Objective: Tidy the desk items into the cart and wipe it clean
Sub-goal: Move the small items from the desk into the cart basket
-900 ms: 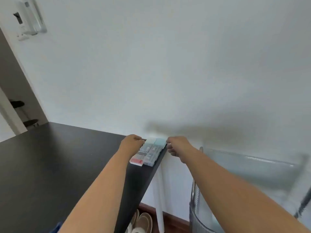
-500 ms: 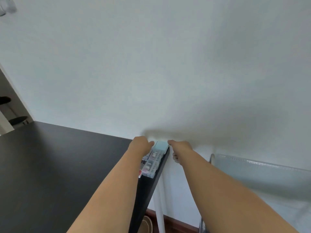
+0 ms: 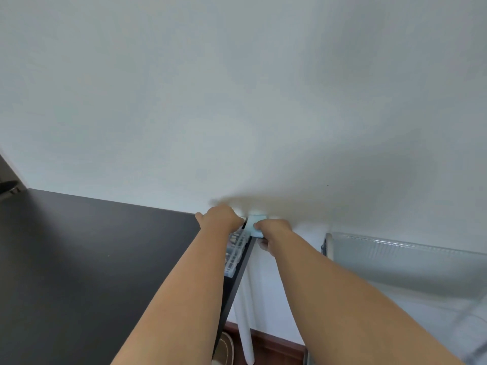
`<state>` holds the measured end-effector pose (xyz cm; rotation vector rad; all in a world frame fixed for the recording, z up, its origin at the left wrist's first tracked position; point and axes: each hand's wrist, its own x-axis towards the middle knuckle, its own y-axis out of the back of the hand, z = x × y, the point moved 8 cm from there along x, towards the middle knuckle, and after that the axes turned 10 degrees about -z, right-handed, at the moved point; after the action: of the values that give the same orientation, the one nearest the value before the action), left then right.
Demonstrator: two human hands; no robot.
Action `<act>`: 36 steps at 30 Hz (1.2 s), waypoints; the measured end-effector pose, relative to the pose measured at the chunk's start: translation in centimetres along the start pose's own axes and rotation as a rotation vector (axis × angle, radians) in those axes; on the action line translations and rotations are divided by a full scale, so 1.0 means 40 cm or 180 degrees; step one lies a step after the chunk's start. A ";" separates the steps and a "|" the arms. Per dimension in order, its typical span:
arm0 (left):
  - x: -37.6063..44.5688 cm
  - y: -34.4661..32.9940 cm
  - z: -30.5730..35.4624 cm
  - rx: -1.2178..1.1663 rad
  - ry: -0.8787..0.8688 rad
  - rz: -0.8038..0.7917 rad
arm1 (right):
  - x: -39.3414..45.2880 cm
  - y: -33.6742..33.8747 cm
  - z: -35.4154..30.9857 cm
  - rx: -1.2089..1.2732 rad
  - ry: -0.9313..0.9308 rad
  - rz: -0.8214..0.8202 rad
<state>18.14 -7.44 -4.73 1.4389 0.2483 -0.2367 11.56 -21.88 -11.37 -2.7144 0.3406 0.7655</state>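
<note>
A clear plastic organizer box (image 3: 237, 252) with small compartments and a pale blue end lies at the far right corner of the black desk (image 3: 92, 259), against the white wall. My left hand (image 3: 220, 219) rests on the box's far left end, fingers curled over it. My right hand (image 3: 271, 231) pinches the pale blue end at the desk's right edge, thumb on top and fingers under. My left forearm hides part of the box. The translucent cart (image 3: 395, 262) stands to the right of the desk.
A white desk leg (image 3: 246, 320) drops below the corner. A slipper (image 3: 226, 349) lies on the floor beside a brown skirting board. Dark objects show at the far left edge beyond the desk.
The view has tilted upward and shifted right. Both hands have closed in on the box: the right hand now grips its blue end instead of hovering beside it.
</note>
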 end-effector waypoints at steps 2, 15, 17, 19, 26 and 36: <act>-0.006 0.006 0.001 0.0420 0.0102 0.0013 | -0.019 0.016 -0.014 -0.0103 -0.0063 0.0047; -0.003 -0.033 0.009 0.0019 0.0495 -0.0636 | -0.173 0.128 -0.148 0.0312 0.1027 -0.0172; -0.013 -0.031 0.029 0.0147 0.0444 -0.0607 | -0.204 0.144 -0.163 0.0502 0.1192 -0.0190; -0.022 -0.028 0.036 0.0075 0.0447 -0.0571 | -0.237 0.162 -0.177 0.0656 0.1311 -0.0212; -0.066 0.010 0.024 -0.1045 0.0301 -0.0102 | -0.360 0.241 -0.201 0.0980 0.1608 -0.0670; -0.311 0.146 0.167 -0.2698 -0.1902 -0.0094 | -0.530 0.488 -0.122 0.0514 0.1769 -0.0381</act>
<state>8.26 -13.27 5.38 0.4856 -0.1221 -0.5013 -9.68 -38.62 -0.27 -2.7138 0.3351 -0.0619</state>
